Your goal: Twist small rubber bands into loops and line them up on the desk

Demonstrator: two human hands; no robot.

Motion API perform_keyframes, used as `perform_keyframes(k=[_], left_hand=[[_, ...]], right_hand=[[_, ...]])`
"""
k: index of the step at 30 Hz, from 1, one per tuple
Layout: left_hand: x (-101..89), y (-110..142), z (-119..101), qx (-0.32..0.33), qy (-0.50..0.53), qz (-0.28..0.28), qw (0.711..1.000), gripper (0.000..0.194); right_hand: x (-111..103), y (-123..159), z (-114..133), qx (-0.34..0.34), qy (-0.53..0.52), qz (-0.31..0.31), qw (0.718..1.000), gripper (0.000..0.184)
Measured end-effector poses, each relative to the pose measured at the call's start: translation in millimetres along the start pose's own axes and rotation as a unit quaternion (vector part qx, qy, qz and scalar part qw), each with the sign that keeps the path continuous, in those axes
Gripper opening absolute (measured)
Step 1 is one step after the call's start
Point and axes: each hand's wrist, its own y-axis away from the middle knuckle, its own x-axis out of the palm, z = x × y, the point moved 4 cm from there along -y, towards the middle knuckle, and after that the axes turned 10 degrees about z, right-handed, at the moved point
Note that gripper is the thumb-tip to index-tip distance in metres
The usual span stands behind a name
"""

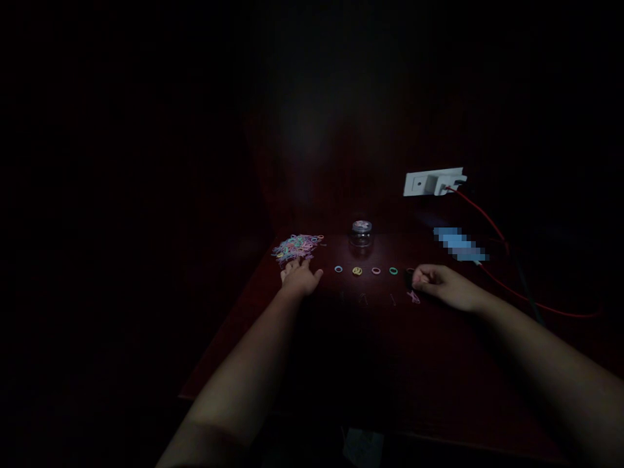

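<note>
At the near edge of a pile of small multicoloured elastic bands [297, 246], my left hand [299, 279] lies with its fingers stretched out. My right hand [431, 279] is pinched closed near the right end of a row of bands; what its fingertips hold, if anything, is too dark to make out. The row runs from a blue band [338, 271] through yellow bands [357, 271] and a pink band [376, 273] to a green band [393, 273]. Just below my right fingertips are some pink-purple bands [414, 297].
A clear lidded jar [361, 237] stands behind the row on the dark red table [341, 338]. At the back right, a white wall socket [414, 184] holds a charger with a red cable [487, 218]. A blurred blue object [458, 244] lies below it. The surroundings are very dark.
</note>
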Motion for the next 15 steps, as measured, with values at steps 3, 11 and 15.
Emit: perform_keyframes(k=[3, 11, 15], left_hand=[[-2.4, -2.6, -1.2, 0.005, -0.002, -0.008, 1.000, 0.072], [-7.4, -7.5, -4.3, 0.001, -0.014, -0.025, 1.000, 0.078], [-8.6, -7.1, -3.9, -0.007, -0.015, -0.030, 0.999, 0.079]], right_hand=[[1.0, -0.5, 1.3, 0.000, 0.010, -0.001, 1.000, 0.031], [2.0, 0.5, 4.0, 0.007, 0.013, 0.001, 1.000, 0.030], [1.5, -0.4, 4.3, 0.004, 0.011, -0.001, 1.000, 0.032]])
